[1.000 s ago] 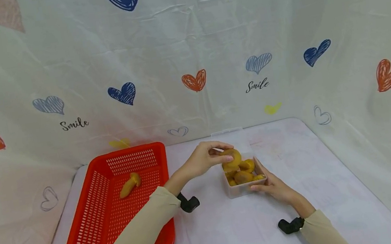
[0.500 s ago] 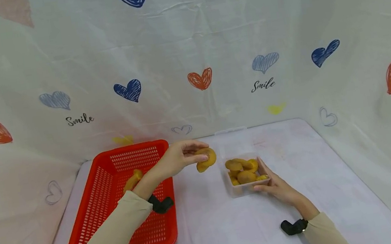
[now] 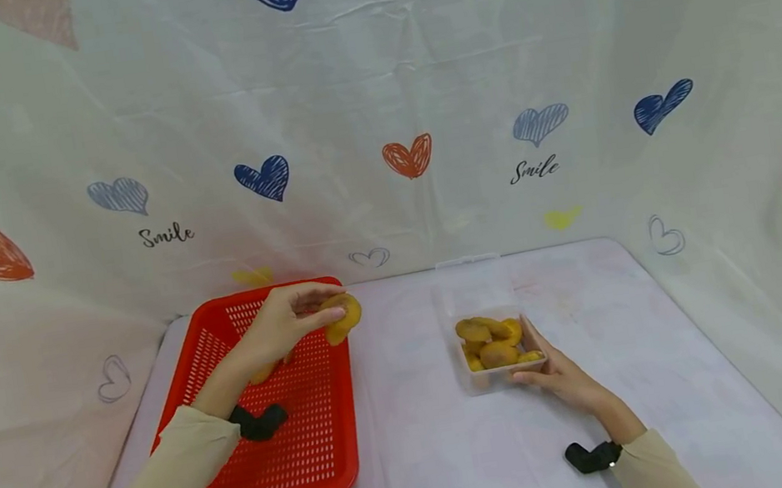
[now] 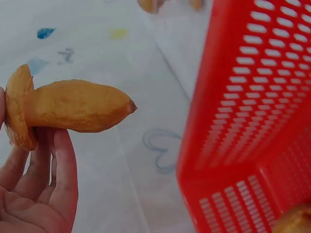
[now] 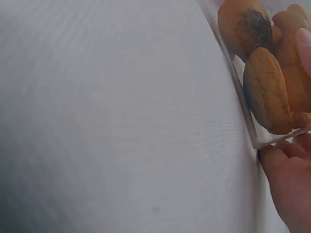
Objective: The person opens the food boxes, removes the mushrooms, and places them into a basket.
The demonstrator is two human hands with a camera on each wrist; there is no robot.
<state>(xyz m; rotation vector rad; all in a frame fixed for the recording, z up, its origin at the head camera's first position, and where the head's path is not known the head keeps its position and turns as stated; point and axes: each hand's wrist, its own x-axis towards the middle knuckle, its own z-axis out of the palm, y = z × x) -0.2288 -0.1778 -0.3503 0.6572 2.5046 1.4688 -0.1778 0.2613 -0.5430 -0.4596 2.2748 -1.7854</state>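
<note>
So the left hand (image 3: 280, 325) is pinching a brown mushroom (image 3: 341, 319) by the cap end, thumb and fingers (image 4: 62, 160) curled around it, stem sticking out sideways in the wrist view. It's held up in the air right over the far right corner of the red basket (image 3: 296, 469), not touching the mesh, so I'd guess it's kept high just to get over the rim. There's another mushroom piece (image 3: 262, 373) lying inside the basket, mostly hidden behind that hand. The right hand (image 3: 558, 377) is over by the clear plastic box (image 3: 487, 381), fingers pressed against its near right corner and side wall; looks like it's bracing the box so the thing doesn't skate around on the table, since it's light and see-through. Inside the box there's a little heap of mushrooms (image 3: 495, 341) piled against each other. The box sits roughly mid-table, toward the far edge, well apart from the basket, which takes up the left side of the table (image 3: 440, 473). A white cloth with hearts (image 3: 408, 157) hangs behind and around everything.
</note>
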